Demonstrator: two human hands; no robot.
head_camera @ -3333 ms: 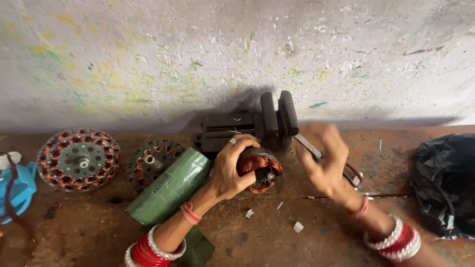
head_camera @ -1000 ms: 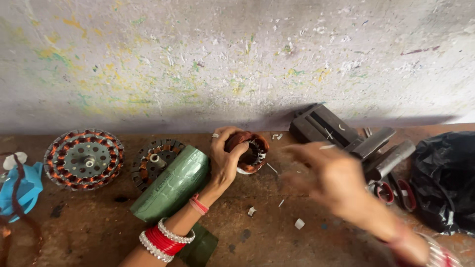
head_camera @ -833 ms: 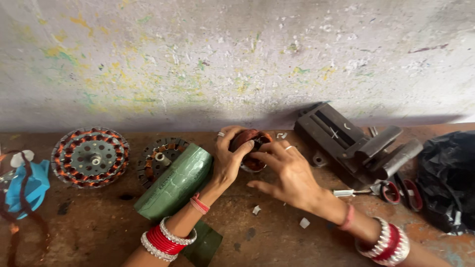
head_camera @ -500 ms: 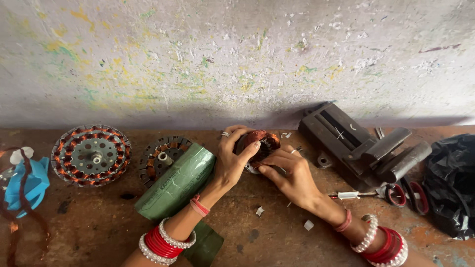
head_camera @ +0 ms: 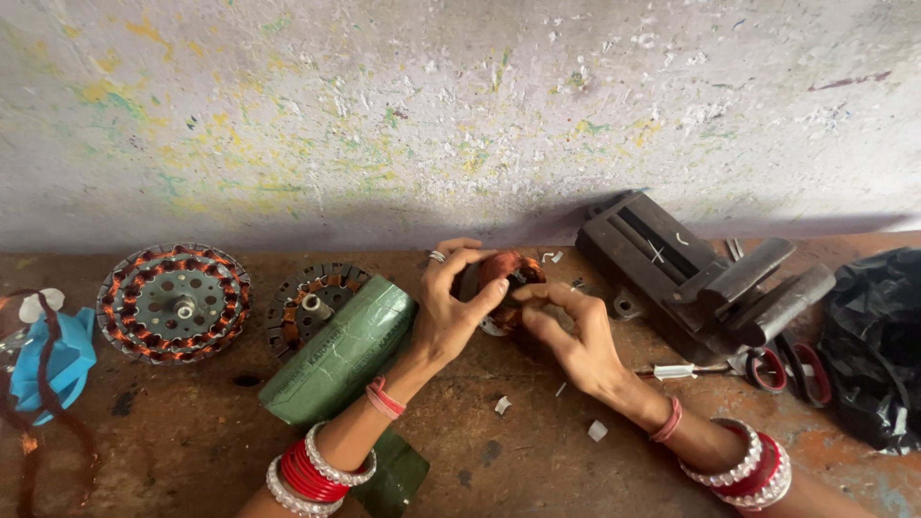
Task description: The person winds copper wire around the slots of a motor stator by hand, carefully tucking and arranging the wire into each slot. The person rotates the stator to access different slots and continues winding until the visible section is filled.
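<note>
Holding the stator [head_camera: 507,288] steady matters most here: your left hand [head_camera: 451,307] is curled round its left rim, gripping it on the desk [head_camera: 480,451] just right of the green roll [head_camera: 341,350], while your right hand [head_camera: 571,336] pinches at its lower right edge, fingertips closed on the copper winding. Keep the left grip firm and work the right fingers gently, so the wire is not nicked. Its bore seems tipped toward you; being round, it has no clear long axis.

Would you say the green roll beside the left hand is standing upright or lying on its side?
On its side. The green roll lies lengthwise on the bench, slanting from near the left hand toward the lower left.
</note>
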